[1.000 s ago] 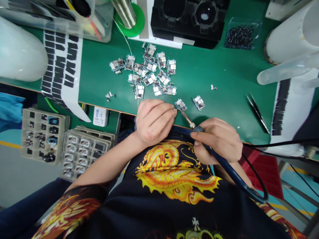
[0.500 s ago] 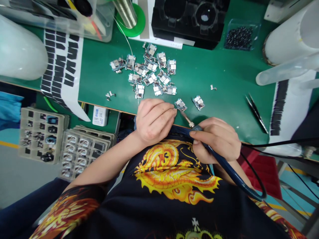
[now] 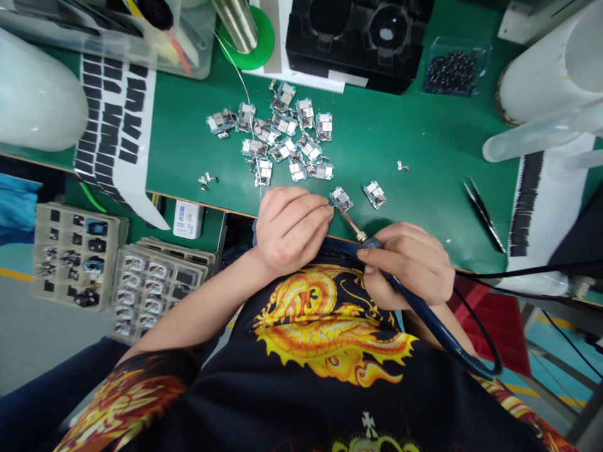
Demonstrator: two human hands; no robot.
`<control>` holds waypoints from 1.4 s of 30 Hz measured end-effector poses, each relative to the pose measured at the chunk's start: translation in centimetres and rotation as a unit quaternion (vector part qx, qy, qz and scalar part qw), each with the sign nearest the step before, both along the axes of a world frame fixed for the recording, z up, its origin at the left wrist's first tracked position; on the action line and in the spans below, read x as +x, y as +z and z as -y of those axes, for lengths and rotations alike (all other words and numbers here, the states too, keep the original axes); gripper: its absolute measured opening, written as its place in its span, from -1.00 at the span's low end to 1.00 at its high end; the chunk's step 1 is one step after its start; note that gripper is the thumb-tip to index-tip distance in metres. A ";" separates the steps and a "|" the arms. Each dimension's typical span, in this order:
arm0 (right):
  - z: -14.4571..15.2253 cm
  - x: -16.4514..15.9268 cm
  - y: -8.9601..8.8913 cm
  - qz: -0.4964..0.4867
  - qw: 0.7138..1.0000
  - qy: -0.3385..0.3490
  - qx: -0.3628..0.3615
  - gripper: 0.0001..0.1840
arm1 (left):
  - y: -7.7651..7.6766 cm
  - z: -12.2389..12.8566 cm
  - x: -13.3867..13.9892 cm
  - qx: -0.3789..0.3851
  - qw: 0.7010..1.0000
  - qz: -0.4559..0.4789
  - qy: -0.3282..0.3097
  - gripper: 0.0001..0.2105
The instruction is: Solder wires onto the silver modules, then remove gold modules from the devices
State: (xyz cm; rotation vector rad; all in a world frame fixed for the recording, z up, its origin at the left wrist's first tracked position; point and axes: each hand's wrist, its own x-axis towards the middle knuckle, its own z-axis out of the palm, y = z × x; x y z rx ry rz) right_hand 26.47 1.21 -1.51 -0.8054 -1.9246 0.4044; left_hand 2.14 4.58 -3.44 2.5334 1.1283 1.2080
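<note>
My right hand (image 3: 412, 263) is wrapped round the blue handle of a soldering iron (image 3: 355, 231). The iron's tip meets the lower edge of a small circuit board (image 3: 342, 198) on the bench. At that board's lower left corner, my left hand (image 3: 294, 229) is closed, its fingertips pinched together; what lies between them is too small to make out. A thin solder wire (image 3: 248, 94) comes down from the spool (image 3: 242, 34) and disappears behind my left hand. Another circuit board (image 3: 375, 194) lies just to the right. Beyond my left hand, several similar boards (image 3: 285, 149) are clustered.
Tweezers (image 3: 485, 216) lie at the right, and a small metal part (image 3: 402, 166) rests nearer the middle. Several tiny parts (image 3: 207, 181) are at the left. A black box (image 3: 358, 47) and a clear tray of black pieces (image 3: 452, 70) stand at the back. Compartment trays (image 3: 78, 257) sit lower left.
Both hands, the soldering iron and the boards hold almost the same positions. The whole view has shifted very slightly.
</note>
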 end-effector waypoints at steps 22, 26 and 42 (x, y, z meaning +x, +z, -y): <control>-0.1 -0.1 0.1 0.012 1.000 0.004 0.003 -0.73 | 0.0 0.0 0.0 -0.003 1.000 0.002 0.002 -0.68; -0.1 -0.1 0.1 0.018 1.000 0.000 -0.006 -0.72 | -0.1 0.1 -0.1 -0.015 1.000 -0.007 0.005 -0.69; -0.1 -0.1 0.0 0.022 1.000 -0.014 -0.007 -0.75 | 0.1 0.1 0.1 -0.003 1.000 0.000 0.003 -0.68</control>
